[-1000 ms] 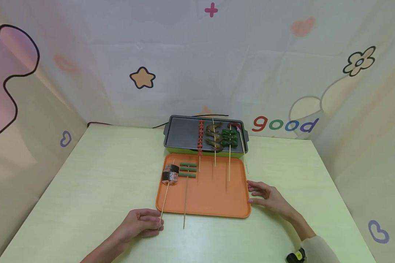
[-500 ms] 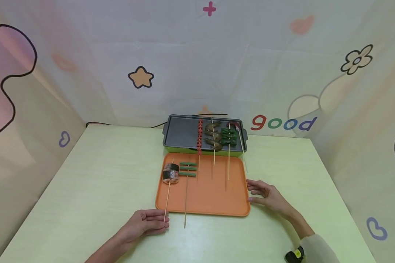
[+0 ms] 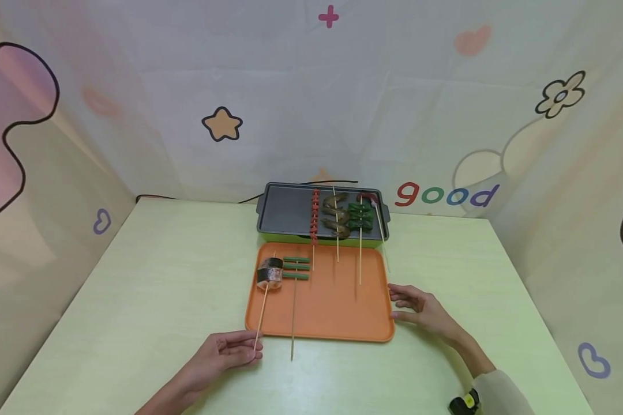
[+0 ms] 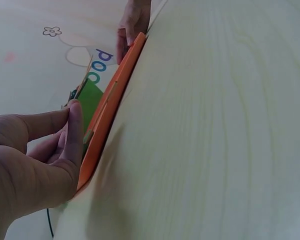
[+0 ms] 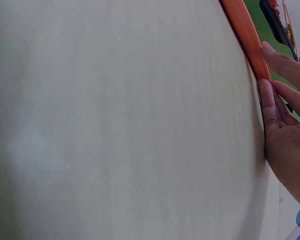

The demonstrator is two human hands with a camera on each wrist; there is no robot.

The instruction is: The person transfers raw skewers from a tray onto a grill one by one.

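My left hand (image 3: 233, 351) pinches the lower end of a wooden skewer whose top bears two chunky, fish-like pieces (image 3: 270, 274) with dark and silvery bands. These pieces are over the left side of an orange tray (image 3: 337, 311); whether they rest on it I cannot tell. Beside them on the tray lies a skewer with green bean-like sticks (image 3: 296, 267), its stick jutting past the front rim. On the tray's right rim, the spread fingers and thumb of my right hand (image 3: 420, 311) touch the edge, as the right wrist view also shows (image 5: 290, 130).
Behind the tray stands a grey-topped green grill (image 3: 288, 210). Across it lie a red-piece skewer (image 3: 315, 216), a shrimp skewer (image 3: 336, 214), a leafy green skewer (image 3: 361, 218) and one with a dark red curled piece (image 3: 368, 197). A printed curtain (image 3: 285, 86) hangs behind the table (image 3: 150, 276).
The lower end of the held skewer, with my left hand, has shifted slightly right, then a little back left. My right hand stays at the tray's rim.
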